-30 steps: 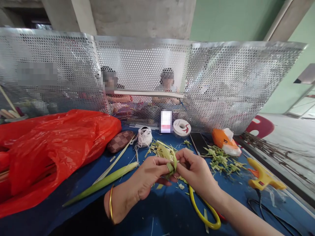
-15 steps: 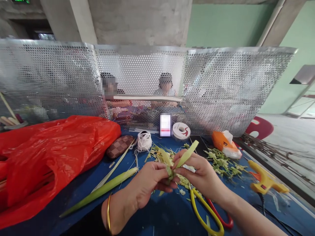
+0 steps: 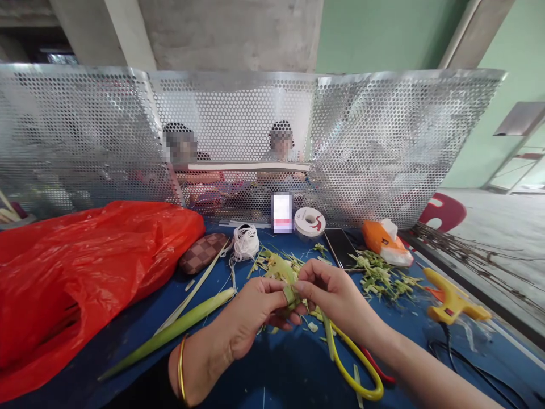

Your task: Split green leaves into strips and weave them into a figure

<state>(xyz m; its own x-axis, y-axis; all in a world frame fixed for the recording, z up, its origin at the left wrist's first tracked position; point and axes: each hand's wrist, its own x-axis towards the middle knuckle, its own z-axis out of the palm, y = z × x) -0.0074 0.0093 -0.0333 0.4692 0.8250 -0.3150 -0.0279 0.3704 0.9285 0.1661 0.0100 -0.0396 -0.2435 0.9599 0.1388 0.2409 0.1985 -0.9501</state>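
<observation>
1 folded leaf point(image 3: 291, 297) is held btwn both hands, just short of the scraps. By the L hand point(image 3: 254, 307) it is pinched, thumb on top, fingers curled under, prob. so the folds are kept from springing open. By the R hand point(image 3: 334, 288) it is pinched at its R edge; a loose strip point(image 3: 328, 335) is seen hanging below, whether joined can't be told. 1 pr scissors point(image 3: 357, 382) (blades hidden) is laid handles-nearest, prob. for easy reach. 1 whole leaf point(image 3: 174, 329) is left on the L, likely to be kept apart from the scraps. 1 glue gun point(image 3: 451, 298) is parked far R, presumably so its tip is kept off the hands. Scraps point(image 3: 374, 278) are spread in approx. 2 heaps. 1 phone point(image 3: 340, 248), 1 string ball point(image 3: 246, 244), 1 tissue pack point(image 3: 385, 241) and 1 reel point(image 3: 310, 222) are set further back, prob. for elbow room. Behind the mesh point(image 3: 238, 102), 2 people point(image 3: 281, 128) can be made out.
</observation>
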